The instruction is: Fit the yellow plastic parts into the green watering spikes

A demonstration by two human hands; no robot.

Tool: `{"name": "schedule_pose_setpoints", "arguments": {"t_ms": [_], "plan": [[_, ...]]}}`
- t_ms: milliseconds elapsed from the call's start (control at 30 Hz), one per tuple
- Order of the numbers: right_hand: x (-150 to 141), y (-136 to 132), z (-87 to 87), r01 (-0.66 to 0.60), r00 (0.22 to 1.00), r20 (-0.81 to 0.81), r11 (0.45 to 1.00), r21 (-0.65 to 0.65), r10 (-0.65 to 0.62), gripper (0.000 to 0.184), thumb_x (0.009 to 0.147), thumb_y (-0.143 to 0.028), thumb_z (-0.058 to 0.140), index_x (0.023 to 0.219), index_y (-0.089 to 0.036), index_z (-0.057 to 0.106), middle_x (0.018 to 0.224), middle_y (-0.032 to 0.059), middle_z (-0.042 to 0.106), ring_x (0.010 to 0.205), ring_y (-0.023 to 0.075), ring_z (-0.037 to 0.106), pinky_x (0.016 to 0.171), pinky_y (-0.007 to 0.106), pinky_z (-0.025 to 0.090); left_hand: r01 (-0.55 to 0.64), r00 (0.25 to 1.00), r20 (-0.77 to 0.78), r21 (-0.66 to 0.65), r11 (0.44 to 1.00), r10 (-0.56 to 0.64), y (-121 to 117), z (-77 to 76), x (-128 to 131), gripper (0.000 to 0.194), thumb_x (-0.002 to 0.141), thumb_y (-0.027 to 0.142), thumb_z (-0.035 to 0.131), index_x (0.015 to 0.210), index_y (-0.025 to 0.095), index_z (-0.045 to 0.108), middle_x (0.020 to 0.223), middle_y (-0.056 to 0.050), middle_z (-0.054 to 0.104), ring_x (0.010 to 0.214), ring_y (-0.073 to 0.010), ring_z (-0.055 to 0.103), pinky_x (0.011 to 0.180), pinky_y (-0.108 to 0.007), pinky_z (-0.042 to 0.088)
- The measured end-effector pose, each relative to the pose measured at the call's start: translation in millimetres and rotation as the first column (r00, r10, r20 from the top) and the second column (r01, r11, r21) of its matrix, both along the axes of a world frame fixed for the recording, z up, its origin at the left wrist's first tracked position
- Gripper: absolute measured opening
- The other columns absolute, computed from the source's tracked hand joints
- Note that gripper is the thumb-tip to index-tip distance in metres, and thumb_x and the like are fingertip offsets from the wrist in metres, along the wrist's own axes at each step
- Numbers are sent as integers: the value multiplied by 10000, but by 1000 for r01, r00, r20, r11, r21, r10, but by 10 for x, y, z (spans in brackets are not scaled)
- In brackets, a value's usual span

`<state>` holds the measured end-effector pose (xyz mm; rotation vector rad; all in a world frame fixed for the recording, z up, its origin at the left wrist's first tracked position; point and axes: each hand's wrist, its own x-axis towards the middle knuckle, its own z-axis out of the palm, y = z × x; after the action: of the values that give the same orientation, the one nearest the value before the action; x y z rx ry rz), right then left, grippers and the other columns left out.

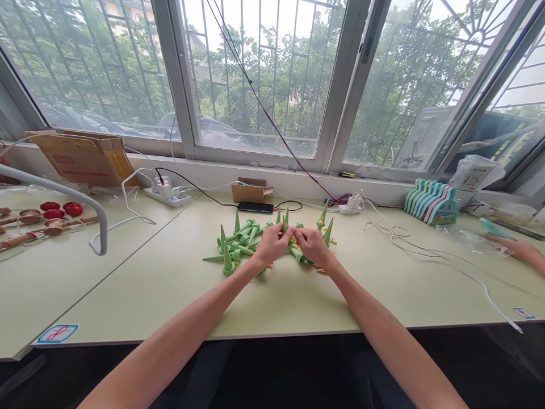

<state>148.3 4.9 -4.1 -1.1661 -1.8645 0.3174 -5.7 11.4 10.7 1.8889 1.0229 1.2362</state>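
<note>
no readable writing | my left grip and right grip pinch one small piece together | above green spike pile | counter

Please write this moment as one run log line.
left hand: grip on small part | right hand: grip on same part | green cones: piled on table

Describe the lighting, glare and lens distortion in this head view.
Head view: daylight through the window blows out the sky, hazing the glass; the table is evenly lit with faint shadows; wide-angle distortion bends the frames and stretches the forearms; left hand, right hand and green cones look sharp.
</note>
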Motion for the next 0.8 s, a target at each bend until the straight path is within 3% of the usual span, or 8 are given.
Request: {"name": "schedule_pose_setpoints", "arguments": {"t_ms": [200, 333, 533, 800], "plan": [[-10, -6, 13, 16, 1000, -6, 1000, 14, -16, 517, 981, -528, 328, 573, -210, 328, 521, -28, 327, 526, 121, 287, 535, 281, 235, 1, 1000, 18, -10, 1000, -1, 0, -1, 3, 335, 835, 473, 551, 712, 163, 585, 581, 29, 460, 526, -96, 346, 515, -239, 288], [-21, -37, 53, 54, 998, -40, 998, 33, -53, 461, 977, -504, 367, 623, -210, 390, 536, -33, 383, 529, 122, 333, 544, 268, 274, -58, 997, 47, -8, 998, 58, 31, -18, -2, 319, 828, 452, 564, 687, 166, 554, 607, 16, 497, 551, -104, 380, 534, -243, 302], [-16, -74, 76, -58, 994, -95, 998, 1, 58, 288, 935, -439, 473, 804, -198, 559, 676, -3, 567, 557, 126, 448, 569, 257, 357, -145, 989, 23, -27, 989, 145, 30, 4, -19, 338, 831, 437, 538, 617, 180, 486, 602, 10, 490, 554, -111, 366, 540, -257, 275], [-9, -53, 51, -14, 998, -61, 1000, 12, 15, 330, 935, -438, 465, 715, -199, 519, 582, -26, 487, 537, 122, 392, 558, 259, 324, -101, 995, 23, 16, 995, 100, 46, -29, -9, 321, 837, 435, 545, 653, 172, 530, 639, -4, 561, 578, -119, 435, 567, -253, 332]]}}
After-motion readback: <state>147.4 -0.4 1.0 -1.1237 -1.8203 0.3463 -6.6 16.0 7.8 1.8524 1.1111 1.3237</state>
